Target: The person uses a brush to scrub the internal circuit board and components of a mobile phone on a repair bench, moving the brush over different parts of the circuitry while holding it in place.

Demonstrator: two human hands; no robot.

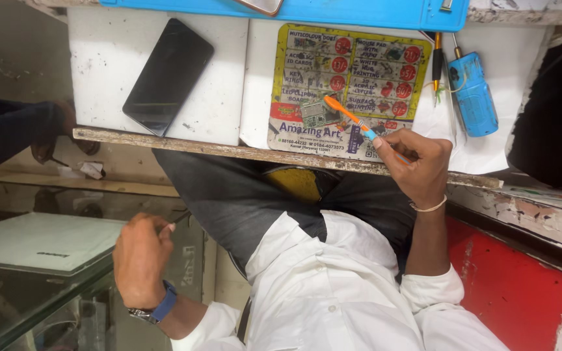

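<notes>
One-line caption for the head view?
Right hand brushes a small circuit board with an orange brush; left hand rests apart, phone nearby.

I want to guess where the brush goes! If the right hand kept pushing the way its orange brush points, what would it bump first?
Most likely the small green circuit board: the right hand aims the orange brush at it, bristles apparently already touching.

I have one view only, from the head camera, looking steeply down at close range over my white shirt (333, 286) and lap onto the white workbench (112, 58), whose near edge crosses the frame.
</notes>
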